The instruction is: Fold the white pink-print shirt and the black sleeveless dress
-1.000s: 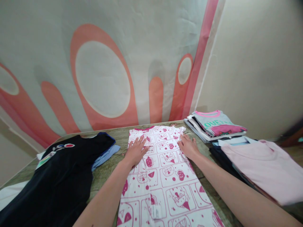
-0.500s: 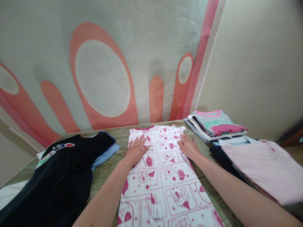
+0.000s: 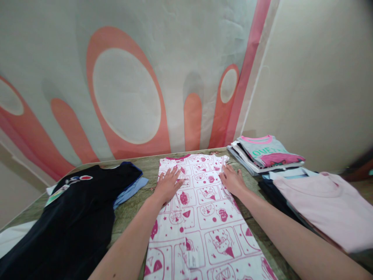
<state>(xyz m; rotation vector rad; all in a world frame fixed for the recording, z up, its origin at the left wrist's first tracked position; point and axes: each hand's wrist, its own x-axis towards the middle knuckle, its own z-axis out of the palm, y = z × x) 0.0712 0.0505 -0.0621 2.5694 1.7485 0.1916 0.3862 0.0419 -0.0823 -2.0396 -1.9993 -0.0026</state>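
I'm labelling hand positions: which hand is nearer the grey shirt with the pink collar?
Right. The right hand, touching the printed garment, is left of the grey shirt; the left hand rests farther left on that garment.

A black shirt (image 3: 84, 221) with a multicoloured print lies spread on the wood-grain surface (image 3: 125, 219). A light-blue garment (image 3: 129, 192) pokes out from under its right edge, and a white cloth (image 3: 16, 235) shows along its left. Well to the right of the black shirt are 2 stacks of clothes: the farther is topped by a folded grey shirt (image 3: 268, 149) with a pink collar, the nearer by a pale pink shirt (image 3: 326, 210). Behind the black shirt rises a grey backdrop (image 3: 180, 46) bearing 5 orange shapes, 3 with pale ovals. A plain beige wall (image 3: 317, 85) stands far to its right.
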